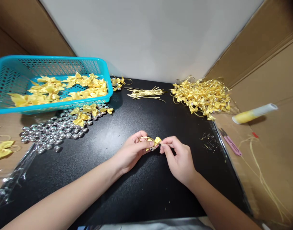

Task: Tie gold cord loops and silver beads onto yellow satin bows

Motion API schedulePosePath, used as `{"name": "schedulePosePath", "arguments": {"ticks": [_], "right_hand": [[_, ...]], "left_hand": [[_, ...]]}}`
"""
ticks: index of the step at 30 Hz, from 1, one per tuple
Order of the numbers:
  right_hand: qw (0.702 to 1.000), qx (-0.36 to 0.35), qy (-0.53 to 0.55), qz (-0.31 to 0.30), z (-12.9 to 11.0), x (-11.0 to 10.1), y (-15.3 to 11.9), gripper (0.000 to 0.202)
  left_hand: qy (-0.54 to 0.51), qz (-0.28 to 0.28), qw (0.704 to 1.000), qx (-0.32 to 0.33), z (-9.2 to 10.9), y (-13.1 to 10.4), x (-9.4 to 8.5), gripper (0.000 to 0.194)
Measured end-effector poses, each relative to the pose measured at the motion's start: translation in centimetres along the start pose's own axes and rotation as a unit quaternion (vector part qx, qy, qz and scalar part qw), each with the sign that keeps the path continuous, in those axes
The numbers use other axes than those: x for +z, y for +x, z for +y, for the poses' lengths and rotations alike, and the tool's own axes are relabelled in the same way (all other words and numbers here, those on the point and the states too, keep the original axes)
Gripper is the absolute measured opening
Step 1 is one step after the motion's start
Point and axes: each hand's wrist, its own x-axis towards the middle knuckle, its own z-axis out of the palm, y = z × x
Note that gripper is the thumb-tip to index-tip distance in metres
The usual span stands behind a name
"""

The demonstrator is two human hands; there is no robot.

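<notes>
Over the middle of the black board, my left hand (136,147) pinches a yellow ribbon bow (157,140) that has a gold wire loop and a small silver bead with it. My right hand (178,156) is closed at the bow's right side, thumb and forefinger pressed together; what lies between those fingertips is too small to make out. Beyond the hands lies a bundle of gold wire ties (146,92). Silver beads (55,127) are spread to the left, with several yellow bows (81,118) on top of them.
A turquoise basket (50,57) of yellow bows stands at the back left. At the back right is a heap of finished-looking bows with wire loops (204,95). Pink-handled snips (233,145), a ribbon roll (254,113) and loose yellow strands (259,172) lie on the right.
</notes>
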Motion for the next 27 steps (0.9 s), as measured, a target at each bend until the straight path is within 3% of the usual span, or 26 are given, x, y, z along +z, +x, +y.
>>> {"name": "schedulePosePath", "arguments": {"ticks": [12, 21, 27], "right_hand": [[0.996, -0.077, -0.042, -0.015, -0.25, -0.67, 0.34, 0.014], [0.999, -0.031, -0.031, -0.005, -0.29, -0.50, 0.10, 0.014], [0.996, -0.069, -0.050, -0.006, -0.35, -0.60, 0.36, 0.014]], "left_hand": [[0.038, 0.005, 0.999, -0.001, -0.17, 0.09, -0.04, 0.035], [0.010, 0.006, 1.000, 0.000, -0.06, 0.05, -0.01, 0.034], [0.026, 0.021, 0.999, -0.005, -0.11, 0.02, 0.14, 0.037]]}}
